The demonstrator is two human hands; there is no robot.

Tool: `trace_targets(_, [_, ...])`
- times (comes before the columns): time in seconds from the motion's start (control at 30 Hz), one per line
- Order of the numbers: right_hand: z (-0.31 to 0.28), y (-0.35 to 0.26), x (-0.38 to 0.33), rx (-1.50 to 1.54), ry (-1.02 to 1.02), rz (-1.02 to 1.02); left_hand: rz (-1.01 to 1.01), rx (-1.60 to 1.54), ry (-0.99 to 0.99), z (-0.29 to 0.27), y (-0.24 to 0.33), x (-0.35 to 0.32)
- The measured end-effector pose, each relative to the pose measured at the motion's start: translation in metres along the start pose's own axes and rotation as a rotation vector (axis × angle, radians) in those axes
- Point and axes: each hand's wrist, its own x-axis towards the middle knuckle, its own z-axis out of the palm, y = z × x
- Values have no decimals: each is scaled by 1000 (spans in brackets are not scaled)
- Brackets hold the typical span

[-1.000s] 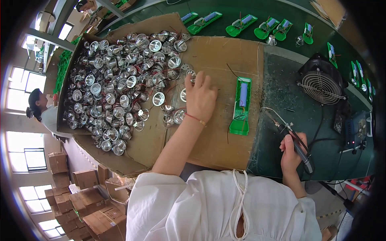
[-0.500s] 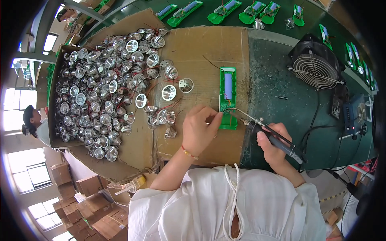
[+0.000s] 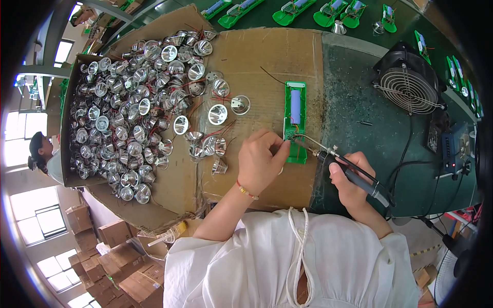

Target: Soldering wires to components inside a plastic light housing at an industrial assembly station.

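Observation:
A green plastic housing (image 3: 302, 92) lies lengthwise on the cardboard in front of me. It holds a purple cylindrical battery (image 3: 295, 107), with a small circuit board and thin wires below it. My right hand (image 3: 353, 179) grips a soldering iron (image 3: 354, 178) with a thin metal guide tube along it; its tip meets the board area. My left hand (image 3: 262, 159) is at the housing's left edge, thumb and forefinger pinched together beside the board. What lies between those fingertips is too small to make out. One dark wire sticks out from the housing's upper left.
A cardboard box (image 3: 72, 128) heaped with silver reflector cups stands at left; several loose reflectors (image 3: 217, 114) lie beside it. A black fan (image 3: 408, 84) and a blue soldering station (image 3: 454, 149) are at right, with cables (image 3: 403, 159). More green housings (image 3: 292, 13) line the far side.
The whole view has shifted slightly, moving the bench items a little right and up. Both hands keep their places at the housing, the iron's tip still at the board.

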Motion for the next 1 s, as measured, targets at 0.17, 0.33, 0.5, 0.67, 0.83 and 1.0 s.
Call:
trace_targets(0.17, [-2, -5, -5, 100, 63, 34, -6, 3, -6, 0, -2, 0])
trace_targets(0.33, [-9, -2, -7, 127, 77, 11, -48, -1, -21, -1, 2, 0])
trace_targets(0.5, [-10, 0, -8, 142, 81, 19, -88, 18, -34, -4, 5, 0])
trace_targets(0.67, [-19, 4, -12, 120, 68, 2, 28, 84, 277, -38, 0, 1])
trace_targets(0.83, [-20, 3, -12, 137, 83, 39, -267, 613, -184, -53, 3, -20])
trace_targets(1.0, [-16, 0, -15, 148, 70, 27, -298, 485, -265, -21, -15, -16])
